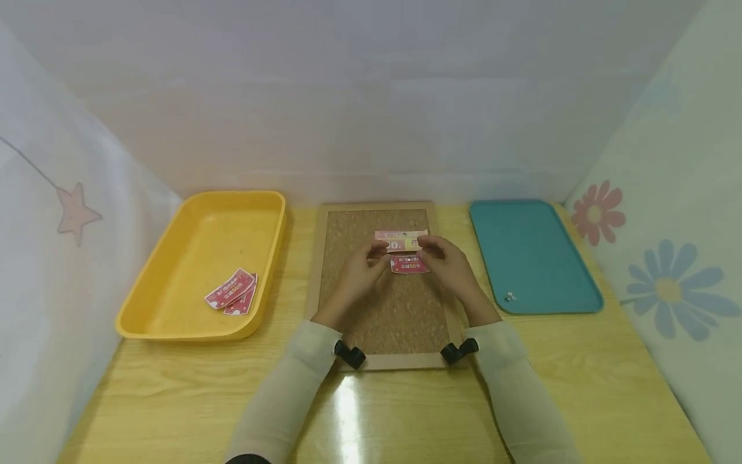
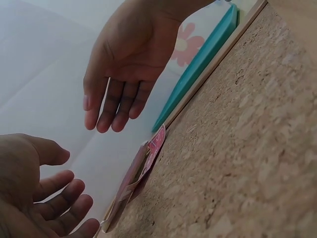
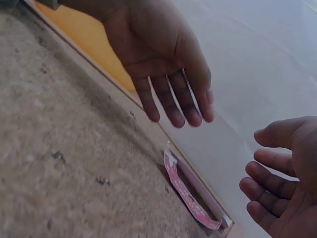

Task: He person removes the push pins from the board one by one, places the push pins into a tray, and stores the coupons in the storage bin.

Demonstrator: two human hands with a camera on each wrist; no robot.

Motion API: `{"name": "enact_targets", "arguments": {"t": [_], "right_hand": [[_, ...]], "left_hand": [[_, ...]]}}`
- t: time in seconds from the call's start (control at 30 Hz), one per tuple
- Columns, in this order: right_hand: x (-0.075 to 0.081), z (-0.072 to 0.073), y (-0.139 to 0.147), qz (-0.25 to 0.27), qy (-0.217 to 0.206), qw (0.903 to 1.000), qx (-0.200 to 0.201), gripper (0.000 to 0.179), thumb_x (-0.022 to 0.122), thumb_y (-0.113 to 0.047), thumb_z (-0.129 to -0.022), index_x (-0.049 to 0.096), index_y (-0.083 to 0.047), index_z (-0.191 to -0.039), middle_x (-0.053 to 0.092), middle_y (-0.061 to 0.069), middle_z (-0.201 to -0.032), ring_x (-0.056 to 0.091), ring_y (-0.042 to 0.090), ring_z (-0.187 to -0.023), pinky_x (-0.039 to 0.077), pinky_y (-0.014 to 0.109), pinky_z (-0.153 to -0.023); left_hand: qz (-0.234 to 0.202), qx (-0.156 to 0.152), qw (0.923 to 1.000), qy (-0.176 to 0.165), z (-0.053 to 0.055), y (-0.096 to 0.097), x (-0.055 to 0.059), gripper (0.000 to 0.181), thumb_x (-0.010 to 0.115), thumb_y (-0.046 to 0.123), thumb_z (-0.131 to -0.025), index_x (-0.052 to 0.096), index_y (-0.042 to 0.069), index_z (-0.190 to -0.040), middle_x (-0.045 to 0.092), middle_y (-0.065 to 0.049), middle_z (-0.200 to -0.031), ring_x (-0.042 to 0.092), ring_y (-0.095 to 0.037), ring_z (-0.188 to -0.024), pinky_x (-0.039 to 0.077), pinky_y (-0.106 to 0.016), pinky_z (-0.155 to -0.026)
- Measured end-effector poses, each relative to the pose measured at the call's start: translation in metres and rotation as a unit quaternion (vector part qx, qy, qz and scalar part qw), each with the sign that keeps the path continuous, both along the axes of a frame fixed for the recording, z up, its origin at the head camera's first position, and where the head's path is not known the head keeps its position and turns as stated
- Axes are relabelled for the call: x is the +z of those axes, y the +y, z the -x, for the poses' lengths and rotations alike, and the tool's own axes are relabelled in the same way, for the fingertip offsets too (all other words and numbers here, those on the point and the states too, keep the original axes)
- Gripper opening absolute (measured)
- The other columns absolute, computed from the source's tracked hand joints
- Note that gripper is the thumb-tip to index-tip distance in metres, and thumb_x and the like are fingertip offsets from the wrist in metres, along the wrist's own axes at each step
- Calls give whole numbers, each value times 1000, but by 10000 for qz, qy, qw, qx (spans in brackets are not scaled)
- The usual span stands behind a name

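**Head view: paper slips on the cork board, both hands open beside them**

From the left, a yellow tray (image 1: 168, 303) is seen, with red slips (image 1: 232, 293) lying in it. At the centre lies the cork board (image 1: 400, 316), where a pale slip (image 1: 401, 240) and a red slip (image 1: 410, 264) just below it rest flat near the far edge. The left hand (image 1: 361, 274) and right hand (image 1: 449, 261) are held just beside them, fingers relaxed and gripping nothing, as the wrist views confirm. The slips are judged light, thin and easily bent; a lifted edge (image 3: 171, 163) offers the best pinch. Two black clips (image 1: 350, 354) sit at the near frame. To the right, a teal tray (image 1: 533, 258) holds a small pin-like item (image 1: 509, 296). Nothing obstructs.
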State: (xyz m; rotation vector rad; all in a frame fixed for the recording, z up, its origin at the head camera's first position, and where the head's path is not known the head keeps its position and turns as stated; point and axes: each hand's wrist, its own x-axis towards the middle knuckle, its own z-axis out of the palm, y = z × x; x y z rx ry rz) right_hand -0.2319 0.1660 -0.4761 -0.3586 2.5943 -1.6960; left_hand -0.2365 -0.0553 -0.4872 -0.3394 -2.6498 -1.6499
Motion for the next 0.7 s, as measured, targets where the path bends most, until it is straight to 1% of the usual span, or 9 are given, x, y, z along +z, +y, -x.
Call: {"name": "enact_targets", "arguments": {"t": [0.13, 0.27, 0.37, 0.43, 0.57, 0.7], "right_hand": [[2, 8, -4, -102, 45, 9999, 67, 40, 59, -31, -99, 55, -14, -135, 58, 5, -131, 56, 23, -117, 46, 43, -98], [-3, 12, -7, -198, -99, 9997, 41, 38, 59, -30, -98, 56, -14, -133, 59, 5, -128, 56, 23, -113, 46, 43, -97], [-8, 13, -8, -279, -193, 9994, -2, 37, 60, -28, -98, 56, -13, -133, 59, 5, -127, 56, 23, -112, 46, 44, -97], [-12, 14, -7, -410, -180, 9990, -4, 37, 59, -28, -99, 57, -13, -133, 59, 5, -126, 56, 24, -113, 45, 45, -97], [-21, 18, -3, -839, -95, 9964, -17, 35, 59, -31, -99, 60, -16, -130, 60, 4, -127, 56, 25, -117, 44, 45, -99], [-25, 22, 0, -1167, -62, 9931, 81, 31, 59, -31, -98, 63, -16, -125, 60, 5, -128, 56, 26, -117, 44, 46, -100]], "left_hand": [[-39, -126, 9999, 36, 8, 1, -5, 36, 61, 24, -97, 56, 8, -130, 62, -4, -116, 59, -17, -107, 49, -33, -94], [-13, -201, 9998, -93, 11, 2, -13, 39, 60, 26, -98, 54, 9, -133, 60, -4, -117, 59, -20, -108, 49, -35, -94], [29, -118, 9998, -184, 11, 1, -19, 40, 60, 27, -98, 54, 10, -134, 60, -3, -117, 58, -20, -109, 49, -37, -94], [-3, -86, 9997, -245, 11, 1, -20, 39, 60, 26, -97, 55, 10, -133, 60, -3, -117, 58, -20, -108, 48, -38, -94], [-77, -170, 9986, -492, 12, 0, -22, 38, 60, 27, -98, 56, 12, -132, 60, -3, -119, 59, -19, -109, 49, -37, -93], [-69, -310, 9958, -859, 11, 0, -23, 40, 59, 31, -98, 55, 14, -134, 60, -3, -125, 59, -19, -113, 49, -37, -95]]}}
